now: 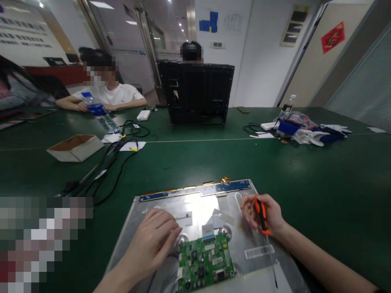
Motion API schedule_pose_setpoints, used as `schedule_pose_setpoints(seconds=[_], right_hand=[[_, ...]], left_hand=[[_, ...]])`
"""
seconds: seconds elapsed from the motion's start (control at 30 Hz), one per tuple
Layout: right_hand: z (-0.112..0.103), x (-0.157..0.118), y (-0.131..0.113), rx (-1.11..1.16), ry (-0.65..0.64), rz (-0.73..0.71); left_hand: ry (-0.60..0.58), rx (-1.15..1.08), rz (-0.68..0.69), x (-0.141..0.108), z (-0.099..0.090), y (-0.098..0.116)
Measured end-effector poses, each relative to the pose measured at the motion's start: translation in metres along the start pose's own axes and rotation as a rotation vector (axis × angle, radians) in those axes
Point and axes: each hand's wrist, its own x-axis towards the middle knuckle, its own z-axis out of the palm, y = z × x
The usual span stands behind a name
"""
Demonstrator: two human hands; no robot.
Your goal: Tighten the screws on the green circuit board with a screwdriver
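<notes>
Screwdriver in one hand, bare green board by the other

So the right hand point(265, 213) has its fingers wrapped round an orange-and-black screwdriver point(262, 215), shaft pointing down and back toward the wearer. It crosses the right end of a barcode label point(259, 252); can't tell if the tip is touching anything.

The left hand point(155, 240) is over the left half of the metal panel point(134, 215), fingers bent and the thumb close to them. Whether anything's pinched in there, I can't say (the back of the hand blocks the view).

Just beside that thumb is the green circuit board point(204, 260), on the near part of the panel, with a ribbon cable point(208, 231) at its far edge. Along the panel's far edge runs a thin blue strip point(165, 194) with gold-coloured bits.

The panel itself lies flat on a dark green table point(183, 160). Out to the left there's a tangle of black cables point(119, 175), an open box point(76, 148) and a tilted water bottle point(99, 112). Straight ahead a black screen back point(195, 93) stands upright with a person point(192, 52) behind it, and someone in a white shirt point(122, 93) leans on the table further left. Far right: white gloves point(308, 137) in a messy pile.
</notes>
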Motion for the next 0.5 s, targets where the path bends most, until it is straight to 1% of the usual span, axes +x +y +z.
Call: schedule_pose_setpoints(seconds=[0.2, 0.3, 0.43, 0.5], right_hand=[[-0.003, -0.006, -0.003, -0.055, -0.006, 0.009], [-0.003, -0.007, -0.004, -0.070, -0.010, 0.018], [-0.001, -0.008, -0.003, -0.099, -0.012, -0.003], [-0.001, -0.008, -0.002, -0.121, -0.007, -0.030]], left_hand=[[0.067, -0.037, -0.086, -0.001, 0.006, 0.000], [0.053, -0.028, -0.142, 0.000, 0.007, 0.000], [0.070, -0.021, -0.143, -0.003, 0.011, -0.006], [0.060, -0.021, -0.132, -0.005, 0.012, -0.009]])
